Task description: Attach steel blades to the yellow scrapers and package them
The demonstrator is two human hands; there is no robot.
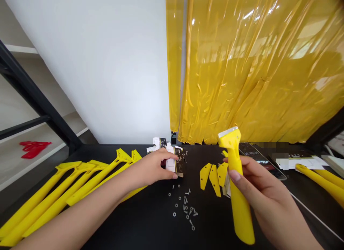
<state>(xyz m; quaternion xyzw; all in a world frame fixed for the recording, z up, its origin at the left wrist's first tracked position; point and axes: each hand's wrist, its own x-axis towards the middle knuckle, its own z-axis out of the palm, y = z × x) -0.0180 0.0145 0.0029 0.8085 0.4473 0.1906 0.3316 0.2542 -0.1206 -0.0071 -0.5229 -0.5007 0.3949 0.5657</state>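
My right hand (258, 189) is wrapped round the handle of a yellow scraper (238, 192). The scraper stands upright, with a metal blade (228, 131) across its top end. My left hand (158, 164) reaches over the black table, thumb and index finger apart, at a small black-and-white cardboard box (172, 164). Whether the fingertips touch the box cannot be made out. Loose small screws and nuts (186, 207) are scattered in front of that hand. Several flat yellow plates with holes (214, 178) lie just left of the scraper, partly hidden by it.
More yellow scraper handles (51, 192) lie in a row at the left. Other yellow handles (322, 180) rest at the right, near a phone showing digits (248, 151). Yellow plastic sheeting (242, 63) hangs behind the table (150, 221). A red item (34, 149) sits on the left shelf.
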